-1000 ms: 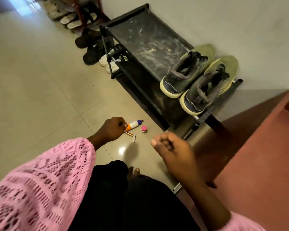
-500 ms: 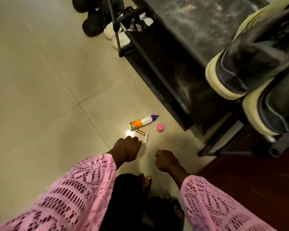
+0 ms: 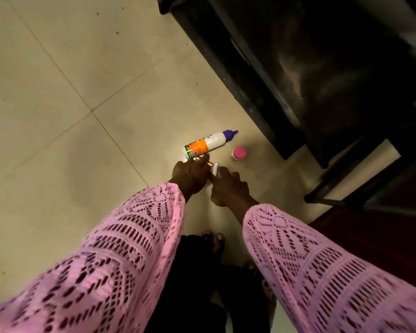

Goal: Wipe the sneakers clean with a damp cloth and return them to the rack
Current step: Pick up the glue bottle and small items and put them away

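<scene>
My left hand pinches a small gold tube; my right hand touches its white cap (light, slippery, hold mid-barrel). Sneakers out of view; rack at one o'clock.

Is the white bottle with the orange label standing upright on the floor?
No, the bottle lies on its side on the floor, with its purple cap pointing toward the black rack.

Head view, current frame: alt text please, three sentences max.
Both hands, left hand and right hand, meet over a small gold and white tube on the tiled floor. A white and orange bottle lies beside a pink-capped jar, near a black rack.
</scene>
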